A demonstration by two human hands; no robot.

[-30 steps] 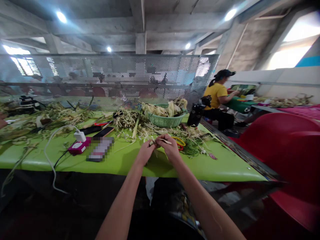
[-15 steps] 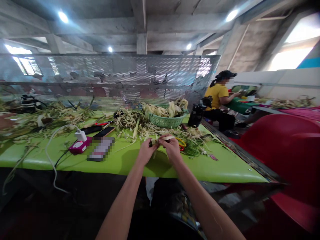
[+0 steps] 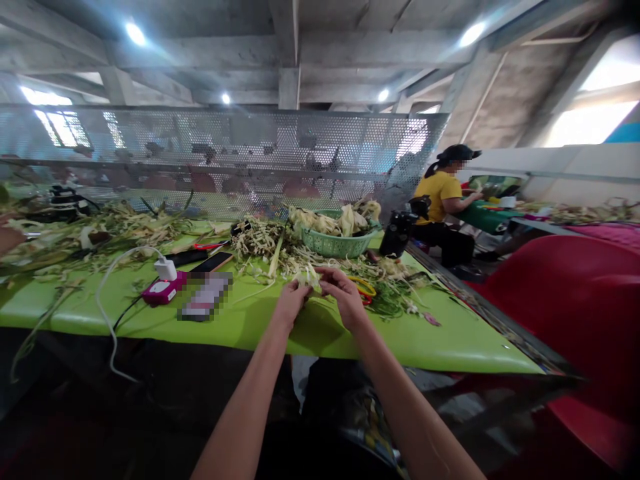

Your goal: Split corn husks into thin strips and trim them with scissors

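Observation:
My left hand [image 3: 291,302] and my right hand [image 3: 344,295] meet over the near edge of the green table. Between their fingertips is a pale, ruffled piece of plant husk [image 3: 309,275], yellowish white. The left thumb and fingers pinch its lower side. From the right, the other hand's fingers close on it, partly covering it. Just beyond my right hand lie yellow and red loops [image 3: 364,288] that look like scissor handles. A green plastic basket [image 3: 341,248] heaped with pale husks [image 3: 350,220] stands behind my hands.
Husk scraps [image 3: 260,240] litter the green table [image 3: 215,337]. Left are a magenta power adapter [image 3: 163,288] with trailing cables, phones [image 3: 206,299] and red-handled scissors [image 3: 213,246]. A black camera [image 3: 395,233] stands right of the basket. Red chairs [image 3: 560,293] and a person in yellow [image 3: 443,193] are at right.
The husk piece has turned and now shows a wider, ruffled face above my fingertips. A pale strip that lay along my right fingers no longer shows. The view has shifted slightly left.

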